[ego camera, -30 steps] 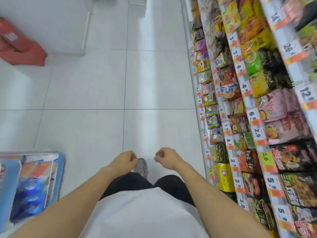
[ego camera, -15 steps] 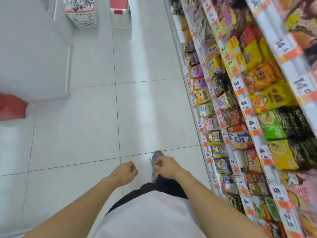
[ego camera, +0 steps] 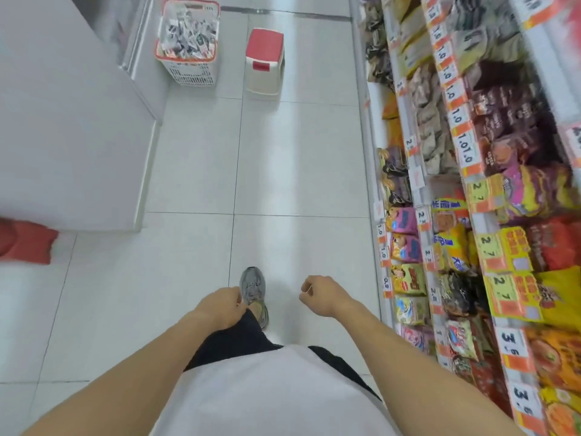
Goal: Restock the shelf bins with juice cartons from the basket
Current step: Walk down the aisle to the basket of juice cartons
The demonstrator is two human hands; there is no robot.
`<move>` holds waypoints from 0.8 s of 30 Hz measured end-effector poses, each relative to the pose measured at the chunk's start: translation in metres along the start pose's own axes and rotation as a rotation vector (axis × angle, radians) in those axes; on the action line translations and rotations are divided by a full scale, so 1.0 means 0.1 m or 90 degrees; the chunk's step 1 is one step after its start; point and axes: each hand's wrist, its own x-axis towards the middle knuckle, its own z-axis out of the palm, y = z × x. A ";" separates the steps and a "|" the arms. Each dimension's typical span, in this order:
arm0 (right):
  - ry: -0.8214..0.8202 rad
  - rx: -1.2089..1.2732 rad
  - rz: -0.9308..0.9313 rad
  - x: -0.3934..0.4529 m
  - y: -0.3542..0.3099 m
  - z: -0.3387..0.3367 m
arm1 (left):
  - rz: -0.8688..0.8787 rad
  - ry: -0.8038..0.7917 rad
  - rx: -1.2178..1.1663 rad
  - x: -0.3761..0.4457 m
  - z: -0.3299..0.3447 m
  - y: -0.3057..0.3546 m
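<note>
While you stand in the aisle with both arms held out low in front of your white shirt, your left hand point(ego camera: 220, 306) is curled into a loose fist and holds nothing, and your right hand point(ego camera: 320, 295) is curled the same way, also with nothing in it. The two hands are apart, with your grey shoe point(ego camera: 253, 289) on the white tiled floor point(ego camera: 298, 171) between them. The basket point(ego camera: 187, 42), white with a red rim and filled with small packs too blurred to read, stands on the floor far ahead of you, well apart from either hand and up and to the left of your left hand. Just to its right stands a small stool point(ego camera: 265, 59) with a red top. The basket sits against the corner of a white cabinet point(ego camera: 63, 121) that runs down your left side, and a red bag point(ego camera: 25, 242) lies at the foot of that cabinet near the left edge. On your right, the shelves point(ego camera: 471, 190) carry rows of snack packets and orange price tags; your right hand is nearer to them than to the basket, but touches nothing.
</note>
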 end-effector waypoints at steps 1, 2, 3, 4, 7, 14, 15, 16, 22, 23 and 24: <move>-0.004 -0.006 0.008 0.15 -0.11 -0.23 | 0.002 0.007 0.004 0.18 -0.27 0.01; -0.007 -0.009 0.014 0.30 -0.22 -0.46 | 0.005 0.011 0.004 0.34 -0.54 0.03; -0.003 -0.007 0.019 0.45 -0.33 -0.70 | 0.008 0.011 0.005 0.51 -0.81 0.06; 0.007 -0.001 0.022 0.61 -0.43 -0.93 | 0.011 0.008 0.009 0.68 -1.08 0.11; 0.041 0.030 0.020 1.05 -0.67 -1.61 | 0.021 -0.001 0.027 1.19 -1.86 0.31; 0.023 0.104 0.000 2.32 -0.82 -3.10 | -0.001 -0.013 -0.025 2.60 -3.34 0.96; 0.020 0.110 0.002 2.54 -0.82 -3.34 | -0.008 -0.008 -0.034 2.81 -3.54 1.06; 0.016 0.109 0.004 2.74 -0.83 -3.60 | -0.015 -0.004 -0.039 3.00 -3.75 1.17; -0.005 0.104 0.004 3.73 -0.97 -5.24 | -0.027 0.034 -0.065 3.94 -5.14 1.87; -0.004 0.102 0.002 3.87 -1.01 -5.51 | -0.025 0.042 -0.075 4.08 -5.37 1.98; -0.001 0.099 0.000 4.02 -1.05 -5.78 | -0.026 0.047 -0.084 4.23 -5.59 2.08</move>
